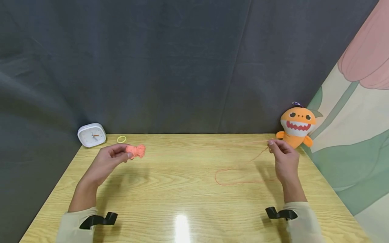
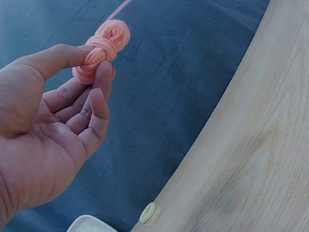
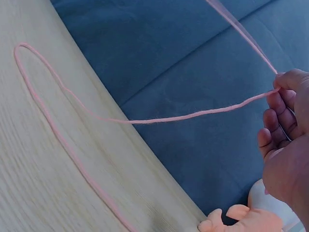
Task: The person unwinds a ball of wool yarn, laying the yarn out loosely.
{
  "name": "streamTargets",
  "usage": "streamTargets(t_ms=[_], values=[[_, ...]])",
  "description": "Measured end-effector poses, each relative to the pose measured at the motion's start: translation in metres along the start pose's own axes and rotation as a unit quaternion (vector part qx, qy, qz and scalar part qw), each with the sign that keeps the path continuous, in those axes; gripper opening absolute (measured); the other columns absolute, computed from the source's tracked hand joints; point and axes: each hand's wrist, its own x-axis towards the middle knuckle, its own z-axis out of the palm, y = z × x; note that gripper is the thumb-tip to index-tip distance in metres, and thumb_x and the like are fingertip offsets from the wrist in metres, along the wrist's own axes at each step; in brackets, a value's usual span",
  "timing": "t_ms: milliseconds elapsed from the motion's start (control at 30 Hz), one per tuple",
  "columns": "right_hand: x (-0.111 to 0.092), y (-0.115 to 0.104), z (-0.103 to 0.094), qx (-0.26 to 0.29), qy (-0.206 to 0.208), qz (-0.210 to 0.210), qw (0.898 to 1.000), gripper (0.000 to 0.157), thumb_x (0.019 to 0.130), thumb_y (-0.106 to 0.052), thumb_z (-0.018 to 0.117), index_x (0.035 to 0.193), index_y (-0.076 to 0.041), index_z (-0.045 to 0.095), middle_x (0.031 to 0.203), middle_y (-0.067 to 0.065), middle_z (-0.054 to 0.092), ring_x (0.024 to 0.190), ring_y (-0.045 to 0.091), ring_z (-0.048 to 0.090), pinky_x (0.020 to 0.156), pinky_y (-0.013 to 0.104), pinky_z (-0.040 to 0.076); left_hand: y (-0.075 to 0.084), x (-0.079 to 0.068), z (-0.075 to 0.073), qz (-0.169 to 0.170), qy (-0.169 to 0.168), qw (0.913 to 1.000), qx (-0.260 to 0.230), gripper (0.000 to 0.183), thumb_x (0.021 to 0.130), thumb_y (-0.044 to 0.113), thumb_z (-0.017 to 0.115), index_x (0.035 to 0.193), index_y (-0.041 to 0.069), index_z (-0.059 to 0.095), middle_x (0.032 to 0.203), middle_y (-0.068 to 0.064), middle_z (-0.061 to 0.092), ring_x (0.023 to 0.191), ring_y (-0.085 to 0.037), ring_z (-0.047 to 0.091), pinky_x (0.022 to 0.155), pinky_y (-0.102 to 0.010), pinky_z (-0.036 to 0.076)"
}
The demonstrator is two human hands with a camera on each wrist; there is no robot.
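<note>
My left hand [image 1: 117, 156] [image 2: 72, 96] pinches a small bundle of orange yarn [image 1: 136, 150] [image 2: 102, 48] between thumb and fingertips, a little above the wooden table [image 1: 182, 195] at its back left. From the bundle a thin strand of yarn [image 1: 237, 143] [image 3: 159, 118] runs right to my right hand [image 1: 275, 144] [image 3: 285, 111], which pinches it between thumb and forefinger. Below that hand the strand drops in a loose loop [image 1: 231, 177] [image 3: 38, 106] lying on the table.
A white alarm clock [image 1: 92, 134] [image 2: 89, 225] stands at the back left corner, with a yellow rubber band [image 1: 121, 139] [image 2: 148, 212] beside it. An orange shark plush [image 1: 296, 126] [image 3: 241, 220] sits at the back right, just behind my right hand. A grey cloth hangs behind the table.
</note>
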Motion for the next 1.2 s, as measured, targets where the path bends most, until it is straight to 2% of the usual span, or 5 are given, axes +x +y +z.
streamTargets(t_ms=[233, 400, 533, 733, 1200], values=[[0.006, -0.001, -0.012, 0.032, 0.033, 0.021, 0.999, 0.007, 0.093, -0.008, 0.076, 0.097, -0.001, 0.076, 0.083, -0.004, 0.071, 0.075, 0.01, 0.059, 0.069, 0.016, 0.053, -0.001, -0.002, -0.002, 0.002, 0.006, 1.0, 0.006, 0.039, 0.103, 0.022, 0.065, 0.13, -0.006, 0.06, 0.101, 0.014, 0.068, 0.09, -0.005, 0.064, 0.082, -0.019, 0.056], [0.01, -0.001, -0.024, 0.003, 0.059, 0.051, 0.997, 0.008, 0.095, -0.013, 0.076, 0.099, -0.006, 0.077, 0.088, -0.007, 0.071, 0.08, 0.011, 0.059, 0.072, 0.014, 0.053, -0.001, -0.002, -0.004, 0.018, -0.002, 0.9998, -0.003, 0.036, 0.104, 0.019, 0.064, 0.129, -0.007, 0.06, 0.101, 0.014, 0.068, 0.09, -0.006, 0.065, 0.083, -0.021, 0.057], [0.015, -0.001, -0.03, 0.015, 0.078, 0.05, 0.996, 0.004, 0.094, -0.009, 0.075, 0.094, -0.006, 0.077, 0.083, -0.006, 0.072, 0.076, 0.011, 0.06, 0.07, 0.015, 0.053, -0.003, -0.003, -0.007, 0.025, -0.003, 0.9997, -0.004, 0.033, 0.104, 0.019, 0.064, 0.128, -0.004, 0.061, 0.101, 0.015, 0.068, 0.089, -0.006, 0.064, 0.082, -0.019, 0.056], [0.017, 0.0, -0.044, -0.004, 0.071, 0.058, 0.996, 0.005, 0.094, -0.009, 0.076, 0.091, -0.005, 0.076, 0.078, -0.005, 0.071, 0.073, 0.01, 0.059, 0.065, 0.015, 0.052, -0.004, -0.004, -0.011, 0.039, 0.015, 0.9988, -0.023, 0.018, 0.103, 0.013, 0.064, 0.119, 0.008, 0.066, 0.097, 0.015, 0.068, 0.086, -0.005, 0.064, 0.078, -0.017, 0.054], [0.019, 0.022, -0.081, -0.042, 0.069, 0.084, 0.993, 0.007, 0.094, -0.008, 0.075, 0.088, -0.007, 0.079, 0.071, -0.009, 0.068, 0.067, 0.007, 0.057, 0.06, 0.016, 0.048, -0.001, -0.009, -0.017, 0.043, 0.03, 0.9979, -0.038, 0.015, 0.104, 0.014, 0.063, 0.118, 0.014, 0.068, 0.095, 0.014, 0.067, 0.087, -0.006, 0.062, 0.078, -0.017, 0.051]])
